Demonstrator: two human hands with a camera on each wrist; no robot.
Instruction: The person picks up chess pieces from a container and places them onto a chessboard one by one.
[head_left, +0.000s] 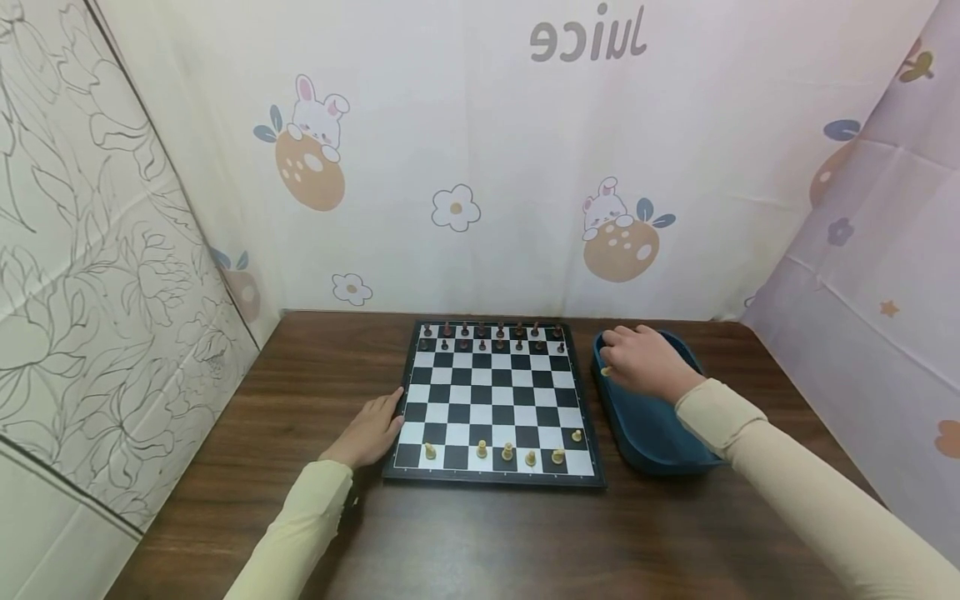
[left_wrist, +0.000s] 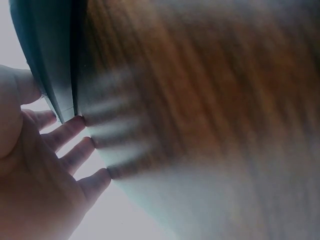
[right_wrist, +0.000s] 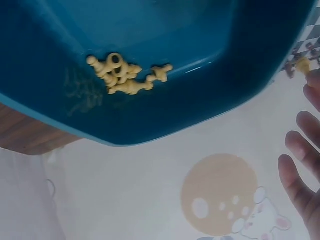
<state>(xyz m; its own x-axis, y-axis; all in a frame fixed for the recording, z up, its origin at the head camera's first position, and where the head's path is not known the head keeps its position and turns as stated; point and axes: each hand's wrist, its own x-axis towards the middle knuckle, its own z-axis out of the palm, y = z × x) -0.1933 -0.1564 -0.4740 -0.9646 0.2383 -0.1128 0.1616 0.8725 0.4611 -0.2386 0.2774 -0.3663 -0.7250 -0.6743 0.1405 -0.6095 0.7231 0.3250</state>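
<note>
My left hand (head_left: pixel 369 432) rests with extended fingers against the left edge of the chessboard (head_left: pixel 471 477); the left wrist view shows its fingertips (left_wrist: pixel 80 121) by the dark board side. Over the left rim of a blue tub (head_left: pixel 628 454), my right hand (head_left: pixel 643 362) pinches a pale yellow chess piece (right_wrist: pixel 302 65), probably a pawn, though I cannot tell. Several pale yellow chess pieces (head_left: pixel 507 451) stand along the board's near side, with one pawn (head_left: pixel 577 435) a row ahead at the right. Two rows of dark reddish chess pieces (head_left: pixel 500 331) fill the far side.
Inside the tub, more pale yellow chess pieces (right_wrist: pixel 120 72) lie in a heap near one corner. The tub stands right of the board on the brown wooden table (head_left: pixel 480 542). A printed curtain (head_left: pixel 465 267) hangs behind the table's back edge.
</note>
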